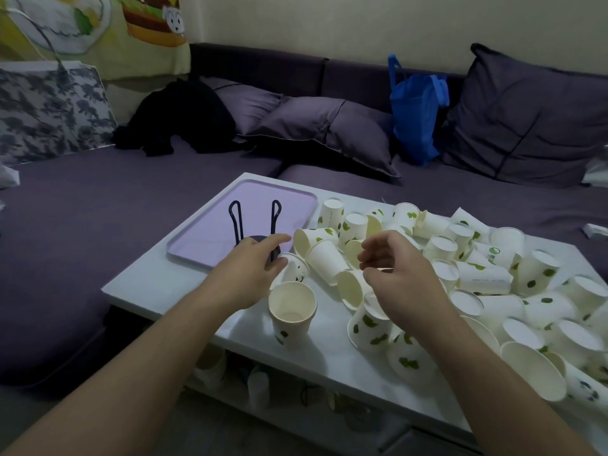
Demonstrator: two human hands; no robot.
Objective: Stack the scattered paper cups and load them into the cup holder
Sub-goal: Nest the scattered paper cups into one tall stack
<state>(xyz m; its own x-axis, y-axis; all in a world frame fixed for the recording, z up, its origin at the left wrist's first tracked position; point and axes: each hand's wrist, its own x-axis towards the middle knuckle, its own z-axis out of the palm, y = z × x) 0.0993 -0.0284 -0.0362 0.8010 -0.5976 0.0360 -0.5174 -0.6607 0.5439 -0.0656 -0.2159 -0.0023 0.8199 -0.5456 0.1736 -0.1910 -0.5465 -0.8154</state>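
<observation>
Several white paper cups with green leaf prints (pixel 480 278) lie scattered over the right half of the white table (pixel 154 284). One cup (pixel 291 312) stands upright near the front middle. A black wire cup holder (pixel 255 222) stands on a lilac tray (pixel 197 238) at the table's left. My left hand (pixel 253 271) reaches over the tray's near corner, fingers spread around a tipped cup (pixel 296 268), touching its side. My right hand (pixel 398 268) hovers above lying cups (pixel 348 287) with loosely curled fingers, holding nothing I can see.
A purple sofa (pixel 98 205) wraps around the table's far side and left, with cushions (pixel 329 130), a blue bag (pixel 416 113) and dark clothing (pixel 184 116) on it. A shelf under the table holds dim objects (pixel 256 386).
</observation>
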